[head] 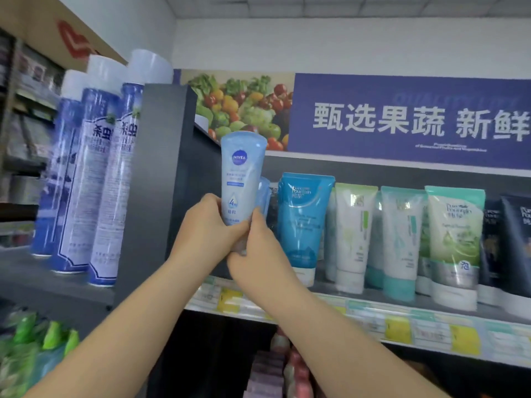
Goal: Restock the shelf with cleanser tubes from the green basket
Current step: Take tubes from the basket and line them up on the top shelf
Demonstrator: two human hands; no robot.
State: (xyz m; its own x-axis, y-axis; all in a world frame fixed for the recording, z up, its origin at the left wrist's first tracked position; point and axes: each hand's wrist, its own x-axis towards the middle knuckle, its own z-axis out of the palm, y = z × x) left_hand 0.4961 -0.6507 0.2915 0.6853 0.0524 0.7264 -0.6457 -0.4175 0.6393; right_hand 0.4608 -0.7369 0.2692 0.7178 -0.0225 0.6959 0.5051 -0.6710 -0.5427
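- A blue banner (411,119) with white Chinese characters and a fruit-and-vegetable photo runs along the wall above the shelf (373,308).
- The shelf has a dark side panel (155,173) at its left end and a strip of yellow and white price labels (402,328) along its front edge.
- 3 tall blue-and-white spray cans (86,173) with white caps stand on a neighbouring shelf left of the panel.
- A row of tubes stands cap-down on the shelf: a blue tube (301,222), white and teal tubes (399,239), a green tube (454,239), and dark tubes (514,239) at the far right.
- The pale blue Nivea cleanser tube (242,173) is held upright at the shelf's left end, in front of another pale blue tube (264,196), just left of the blue tube.
- The left hand (207,231) wraps the tube's lower part, fingers curled closed around it.
- The right hand (255,248) grips the tube's bottom end from the right, fingers closed on it, thumb up against its side.
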